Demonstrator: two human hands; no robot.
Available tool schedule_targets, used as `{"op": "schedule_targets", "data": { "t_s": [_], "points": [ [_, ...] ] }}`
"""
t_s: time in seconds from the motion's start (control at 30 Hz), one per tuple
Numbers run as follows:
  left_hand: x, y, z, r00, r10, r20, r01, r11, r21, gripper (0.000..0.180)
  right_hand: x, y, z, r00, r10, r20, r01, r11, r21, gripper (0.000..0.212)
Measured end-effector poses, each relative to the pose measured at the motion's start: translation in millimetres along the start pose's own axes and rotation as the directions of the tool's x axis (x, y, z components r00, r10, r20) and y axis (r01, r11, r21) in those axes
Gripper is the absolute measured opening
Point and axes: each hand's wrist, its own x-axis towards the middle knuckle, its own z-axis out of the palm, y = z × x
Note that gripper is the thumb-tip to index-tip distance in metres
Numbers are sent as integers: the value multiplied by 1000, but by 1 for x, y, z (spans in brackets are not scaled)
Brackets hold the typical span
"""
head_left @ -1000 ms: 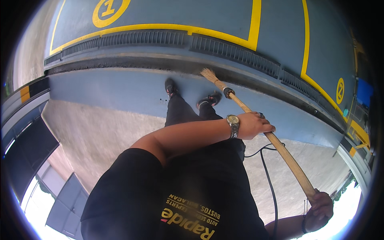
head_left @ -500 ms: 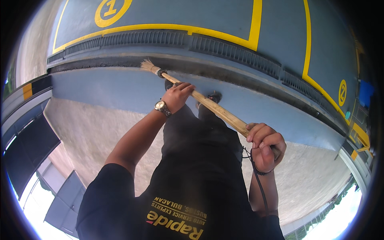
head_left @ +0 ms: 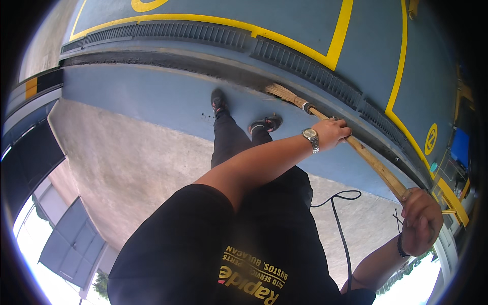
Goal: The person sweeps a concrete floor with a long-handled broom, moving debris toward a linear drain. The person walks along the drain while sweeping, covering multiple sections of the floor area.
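A stick broom (head_left: 375, 165) with a flat wooden handle slants across the right side, its bristles lying at the edge of a dark gutter strip (head_left: 239, 76). My left hand (head_left: 331, 133), with a metal watch at the wrist, is closed round the handle just behind the bristle binding. Farther right, my right hand (head_left: 423, 219) grips the handle's top end, a dark bracelet on its wrist. My left arm reaches across my body. Both of my shoes (head_left: 265, 123) stand on the blue-grey painted floor, left of the bristles.
Beyond the gutter strip runs a slotted metal drain grate (head_left: 305, 63). Past it the floor bears yellow lines (head_left: 335, 51). A black cable (head_left: 339, 229) hangs at my right side. A yellow frame (head_left: 452, 201) and a blue object (head_left: 460, 146) are at the far right.
Both hands have swung the broom to the right. Its bristles have moved from left of my feet to their right, along the gutter. My left arm now crosses my body.
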Motion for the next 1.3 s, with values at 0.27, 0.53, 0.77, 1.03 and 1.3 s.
{"op": "schedule_targets", "data": {
  "t_s": [0.27,0.53,0.77,1.03,1.3],
  "points": [
    [-18,80,-92,977,204,-62,-203,979,32,36,-92,-56,-78,900,-228,-370,410,729,548,23],
    [-79,21,-158,996,-41,-76,64,941,333,33,-22,5,55,879,-72,-472,304,846,437,30],
    [-113,-85,-104,933,-351,-77,353,854,381,33,-16,91,159,916,2,-400,208,852,480,12],
    [-23,-3,-19,966,-188,177,165,976,139,32,-16,50,15,990,-17,-140,67,929,363,26],
    [42,88,-24,969,44,244,-39,999,-27,23,-44,-47,-51,964,-132,-233,185,957,224,16]
  ]
}}
